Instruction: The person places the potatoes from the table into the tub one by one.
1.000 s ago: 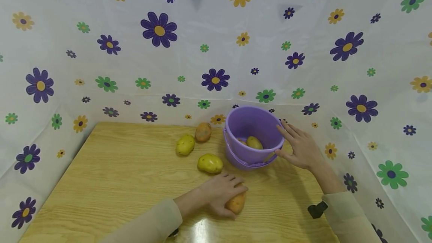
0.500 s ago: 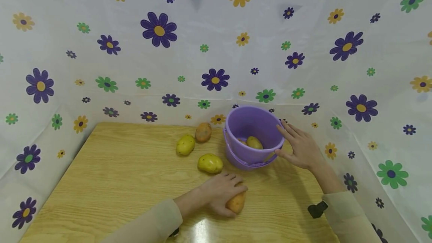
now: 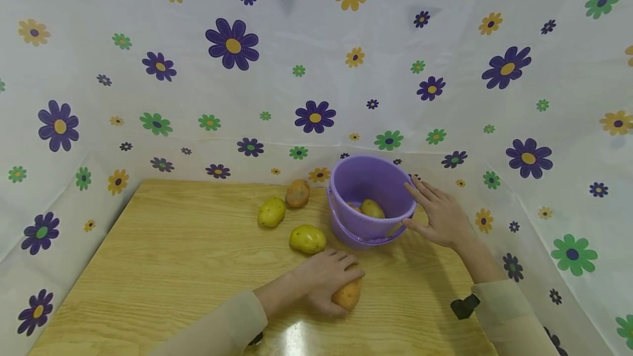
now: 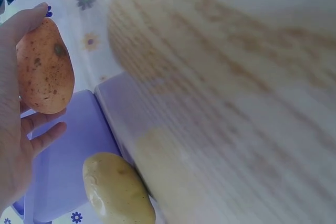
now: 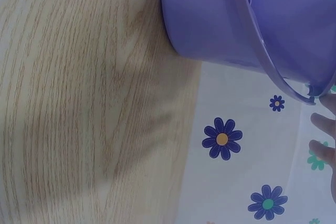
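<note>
- Holding one brown potato (image 3: 349, 294) in the left hand (image 3: 328, 282), curling thumb and fingers round it near the table's front, just on the wearer's side of the bucket (image 3: 361, 233).
- Being unable to tell from these views whether lifting it or pressing it against the table (image 3: 198, 246).
- Seeming, by judgement, to be at the grasping step; calling next for firming the grip and raising the potato clear of the table, steadying the bucket at the same time.
- Touching the purple bucket's rim with the right hand (image 3: 437, 213), spreading thumb from nearly straight fingers, gripping nothing.
- Counting one bucket, standing upright, with one handle (image 3: 378, 241) hanging down in front.
- Counting at least two potatoes inside it: one showing plainly (image 3: 372, 209), another only by an edge; being unable to see any deeper.
- Counting three more on the table, left of the bucket: a near yellow potato (image 3: 307, 239) just beside the left hand, then a far yellow potato (image 3: 271, 212) and a far brown potato (image 3: 298, 194) lying close together.
- Seeing a flowered sheet (image 3: 277, 81) hanging behind and at both sides.
</note>
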Tool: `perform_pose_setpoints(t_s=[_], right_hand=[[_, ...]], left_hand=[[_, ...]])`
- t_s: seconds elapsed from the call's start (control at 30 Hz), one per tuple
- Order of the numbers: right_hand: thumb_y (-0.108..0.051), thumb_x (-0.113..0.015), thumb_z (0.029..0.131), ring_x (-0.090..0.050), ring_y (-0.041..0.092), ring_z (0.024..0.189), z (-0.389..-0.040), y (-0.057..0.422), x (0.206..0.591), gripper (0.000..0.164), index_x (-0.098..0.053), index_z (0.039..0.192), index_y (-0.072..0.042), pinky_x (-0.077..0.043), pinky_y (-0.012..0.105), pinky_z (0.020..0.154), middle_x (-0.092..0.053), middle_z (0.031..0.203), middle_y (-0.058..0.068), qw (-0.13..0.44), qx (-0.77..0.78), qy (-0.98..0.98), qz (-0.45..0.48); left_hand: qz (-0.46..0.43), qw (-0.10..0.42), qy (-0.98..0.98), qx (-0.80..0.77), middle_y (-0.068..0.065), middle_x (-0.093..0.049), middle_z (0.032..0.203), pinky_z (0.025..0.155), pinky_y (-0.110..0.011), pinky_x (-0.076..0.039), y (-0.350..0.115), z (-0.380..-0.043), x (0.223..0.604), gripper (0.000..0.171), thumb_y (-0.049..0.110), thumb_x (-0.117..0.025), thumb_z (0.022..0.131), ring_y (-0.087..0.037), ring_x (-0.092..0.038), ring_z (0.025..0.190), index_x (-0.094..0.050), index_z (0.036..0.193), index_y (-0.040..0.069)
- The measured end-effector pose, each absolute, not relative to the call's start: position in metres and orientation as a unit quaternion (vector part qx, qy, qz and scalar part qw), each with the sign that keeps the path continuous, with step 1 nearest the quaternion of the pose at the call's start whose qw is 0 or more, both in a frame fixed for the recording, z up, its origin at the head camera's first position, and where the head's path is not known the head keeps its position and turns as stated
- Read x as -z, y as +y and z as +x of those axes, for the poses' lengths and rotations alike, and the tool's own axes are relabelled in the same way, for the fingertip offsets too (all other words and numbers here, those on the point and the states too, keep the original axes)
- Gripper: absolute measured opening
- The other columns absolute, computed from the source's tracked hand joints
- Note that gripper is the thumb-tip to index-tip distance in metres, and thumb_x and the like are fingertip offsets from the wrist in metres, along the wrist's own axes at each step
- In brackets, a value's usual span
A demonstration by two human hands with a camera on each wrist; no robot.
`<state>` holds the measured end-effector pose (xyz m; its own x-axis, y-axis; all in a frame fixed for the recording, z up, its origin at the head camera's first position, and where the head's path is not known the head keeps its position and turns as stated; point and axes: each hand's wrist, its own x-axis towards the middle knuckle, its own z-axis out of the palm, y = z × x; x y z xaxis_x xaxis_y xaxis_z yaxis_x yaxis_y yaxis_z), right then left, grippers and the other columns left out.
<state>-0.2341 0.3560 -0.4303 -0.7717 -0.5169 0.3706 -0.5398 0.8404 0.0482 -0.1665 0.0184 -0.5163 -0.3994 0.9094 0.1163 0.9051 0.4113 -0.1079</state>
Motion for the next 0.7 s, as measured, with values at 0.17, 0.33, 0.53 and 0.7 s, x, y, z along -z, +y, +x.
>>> perform_pose_setpoints(t_s=[0.17, 0.33, 0.53, 0.7], right_hand=[[-0.069, -0.058, 0.095, -0.052, 0.048, 0.143, -0.234, 0.357, 0.431, 0.088, -0.047, 0.159, -0.01, -0.049, 0.068, 0.109, -0.042, 0.167, 0.018, 0.189, -0.034, -0.94, 0.282], [-0.068, -0.058, 0.095, -0.051, 0.048, 0.144, -0.234, 0.357, 0.431, 0.088, -0.046, 0.16, -0.01, -0.049, 0.068, 0.109, -0.042, 0.168, 0.018, 0.188, -0.035, -0.94, 0.283], [-0.067, -0.059, 0.095, -0.051, 0.048, 0.144, -0.235, 0.356, 0.431, 0.087, -0.046, 0.159, -0.01, -0.048, 0.068, 0.11, -0.042, 0.168, 0.018, 0.186, -0.034, -0.94, 0.283], [-0.068, -0.059, 0.095, -0.051, 0.048, 0.144, -0.234, 0.355, 0.429, 0.087, -0.046, 0.159, -0.01, -0.049, 0.068, 0.109, -0.043, 0.167, 0.019, 0.184, -0.029, -0.942, 0.28]], left_hand=[[-0.546, 0.087, -0.833, -0.003, -0.001, -0.058, 0.144, 0.112, -0.036, -0.051, 0.018, -0.167, 0.511, 0.086, 0.078, -0.066, 0.082, -0.018, -0.06, 0.128, -0.05, 0.148, 0.025], [-0.545, 0.109, -0.831, -0.003, -0.001, -0.058, 0.143, 0.108, -0.034, -0.052, 0.02, -0.17, 0.503, 0.086, 0.08, -0.064, 0.083, -0.017, -0.059, 0.124, -0.049, 0.148, 0.025], [-0.545, 0.147, -0.825, -0.021, -0.002, -0.058, 0.144, 0.108, -0.034, -0.053, 0.021, -0.172, 0.493, 0.087, 0.078, -0.066, 0.081, -0.018, -0.061, 0.127, -0.051, 0.147, 0.025], [-0.542, 0.168, -0.823, -0.027, -0.002, -0.057, 0.146, 0.109, -0.034, -0.053, 0.024, -0.173, 0.484, 0.085, 0.079, -0.065, 0.081, -0.018, -0.062, 0.128, -0.053, 0.146, 0.026]])
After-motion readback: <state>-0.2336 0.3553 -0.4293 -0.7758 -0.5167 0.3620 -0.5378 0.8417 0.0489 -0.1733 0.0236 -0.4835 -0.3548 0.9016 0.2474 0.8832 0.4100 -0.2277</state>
